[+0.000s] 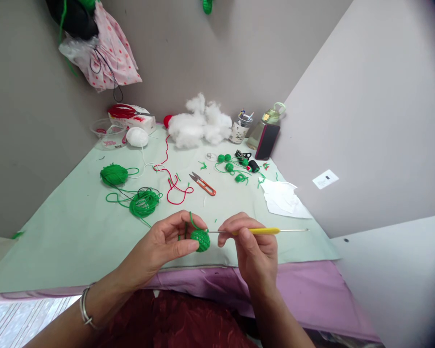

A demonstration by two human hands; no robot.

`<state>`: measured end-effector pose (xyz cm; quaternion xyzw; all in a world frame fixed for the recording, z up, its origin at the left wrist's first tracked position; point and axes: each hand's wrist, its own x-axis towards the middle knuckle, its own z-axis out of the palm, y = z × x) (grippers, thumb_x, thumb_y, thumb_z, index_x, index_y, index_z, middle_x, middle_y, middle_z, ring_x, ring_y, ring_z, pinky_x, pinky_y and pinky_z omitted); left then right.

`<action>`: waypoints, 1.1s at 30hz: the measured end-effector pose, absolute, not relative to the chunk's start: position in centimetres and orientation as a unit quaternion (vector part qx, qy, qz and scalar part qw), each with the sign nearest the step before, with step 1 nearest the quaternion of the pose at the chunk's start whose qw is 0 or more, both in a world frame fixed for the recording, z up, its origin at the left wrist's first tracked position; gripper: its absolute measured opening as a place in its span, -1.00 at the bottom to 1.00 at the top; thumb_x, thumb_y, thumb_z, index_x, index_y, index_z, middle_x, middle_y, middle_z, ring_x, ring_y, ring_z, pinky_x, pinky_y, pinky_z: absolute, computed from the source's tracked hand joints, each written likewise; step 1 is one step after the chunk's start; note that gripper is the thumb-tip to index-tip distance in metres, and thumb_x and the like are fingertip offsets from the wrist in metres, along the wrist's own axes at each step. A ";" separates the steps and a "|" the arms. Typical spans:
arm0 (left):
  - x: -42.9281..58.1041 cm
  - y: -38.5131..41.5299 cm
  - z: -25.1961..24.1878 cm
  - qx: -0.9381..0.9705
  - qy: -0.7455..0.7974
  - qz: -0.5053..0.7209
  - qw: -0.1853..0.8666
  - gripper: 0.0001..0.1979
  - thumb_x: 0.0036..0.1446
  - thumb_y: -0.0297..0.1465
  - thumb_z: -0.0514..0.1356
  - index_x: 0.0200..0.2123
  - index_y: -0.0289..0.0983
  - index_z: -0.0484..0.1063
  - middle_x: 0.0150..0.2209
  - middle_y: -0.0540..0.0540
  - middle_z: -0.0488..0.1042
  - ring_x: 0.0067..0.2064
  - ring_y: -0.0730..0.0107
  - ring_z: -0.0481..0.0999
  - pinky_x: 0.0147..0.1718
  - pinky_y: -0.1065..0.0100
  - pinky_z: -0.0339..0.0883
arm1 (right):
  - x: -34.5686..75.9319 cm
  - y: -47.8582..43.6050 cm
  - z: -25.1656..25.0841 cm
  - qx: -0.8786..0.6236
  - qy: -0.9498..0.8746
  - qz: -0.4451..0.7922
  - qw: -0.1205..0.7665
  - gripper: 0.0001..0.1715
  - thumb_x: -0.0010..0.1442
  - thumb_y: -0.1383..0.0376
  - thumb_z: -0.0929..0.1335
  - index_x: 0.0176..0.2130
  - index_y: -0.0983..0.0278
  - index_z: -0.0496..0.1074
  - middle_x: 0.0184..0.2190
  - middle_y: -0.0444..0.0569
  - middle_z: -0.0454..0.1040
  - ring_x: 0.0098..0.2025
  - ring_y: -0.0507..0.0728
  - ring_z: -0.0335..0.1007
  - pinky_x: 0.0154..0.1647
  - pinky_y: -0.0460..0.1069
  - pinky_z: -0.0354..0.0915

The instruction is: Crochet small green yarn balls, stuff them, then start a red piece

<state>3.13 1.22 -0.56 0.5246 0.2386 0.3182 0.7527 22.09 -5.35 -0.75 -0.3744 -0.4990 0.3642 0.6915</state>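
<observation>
Between the thumb and fingers of my left hand [170, 239] is a small round green crochet piece [202, 240]. A strand of green yarn loops up over the left fingers. My right hand [255, 249] grips a crochet hook [261, 231] by its yellow handle, with a thin metal shaft at each end. The left tip of the hook meets the top of the green piece; whether it is inside a stitch is too small to tell. Left of my hands lie a loose green yarn bundle [145, 202] and a green yarn ball [114, 174].
Orange-handled thread snips [203, 184] and red yarn [180, 193] lie mid-table. White stuffing [199, 123] is heaped at the back. Several small green balls [229, 167], a phone [268, 141], a bottle [263, 128] and white paper [284, 199] are to the right. A white yarn ball [137, 137] sits back left.
</observation>
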 end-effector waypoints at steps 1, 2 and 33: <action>3.1 1.2 -0.5 0.526 0.238 0.317 0.752 -0.79 0.16 -0.28 0.38 -0.13 -0.16 0.57 -0.25 -0.03 0.42 -0.19 0.33 0.33 -0.17 0.33 0.22 | 22.1 -5.3 -0.8 -0.375 -0.500 0.365 0.690 -0.75 0.39 0.23 0.36 -0.21 0.20 0.65 -0.32 -0.01 0.56 -0.39 0.08 0.50 -0.37 0.02 0.47; 3.1 1.2 -0.5 0.528 0.237 0.315 0.753 -0.79 0.16 -0.28 0.38 -0.13 -0.16 0.56 -0.25 -0.03 0.42 -0.19 0.33 0.33 -0.17 0.32 0.22 | 22.0 -5.3 -0.8 -0.375 -0.501 0.366 0.689 -0.75 0.39 0.22 0.36 -0.21 0.20 0.65 -0.32 -0.01 0.56 -0.39 0.08 0.50 -0.37 0.02 0.47; 3.1 1.5 -0.9 0.516 0.219 0.304 0.770 -0.84 0.22 -0.31 0.35 -0.11 -0.09 0.58 -0.20 0.03 0.45 -0.16 0.43 0.36 -0.13 0.41 0.24 | 22.2 -5.2 -0.9 -0.365 -0.485 0.365 0.706 -0.74 0.41 0.26 0.34 -0.21 0.21 0.65 -0.33 -0.05 0.54 -0.39 0.03 0.50 -0.37 -0.05 0.43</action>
